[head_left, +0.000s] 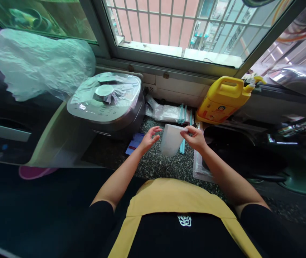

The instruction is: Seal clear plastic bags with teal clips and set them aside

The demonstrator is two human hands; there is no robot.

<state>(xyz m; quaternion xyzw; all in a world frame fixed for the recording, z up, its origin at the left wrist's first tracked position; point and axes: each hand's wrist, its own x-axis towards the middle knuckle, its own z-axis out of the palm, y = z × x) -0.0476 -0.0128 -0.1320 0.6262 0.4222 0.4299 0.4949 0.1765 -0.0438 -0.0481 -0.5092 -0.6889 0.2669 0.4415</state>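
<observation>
A clear plastic bag (170, 139) hangs over the speckled counter (155, 165) in front of me. My right hand (195, 138) pinches the bag's top right edge, fingers closed on it. My left hand (150, 138) hovers just left of the bag with fingers curled and apart, not clearly touching it. Behind the bag lies a pile of more zip bags (169, 113) with teal strips.
A grey rice cooker (107, 104) under plastic film stands at the left. A yellow oil jug (222, 100) sits against the wall at the right. A dark sink (249, 150) with a tap (297, 129) is further right. A blue card (134, 143) lies on the counter.
</observation>
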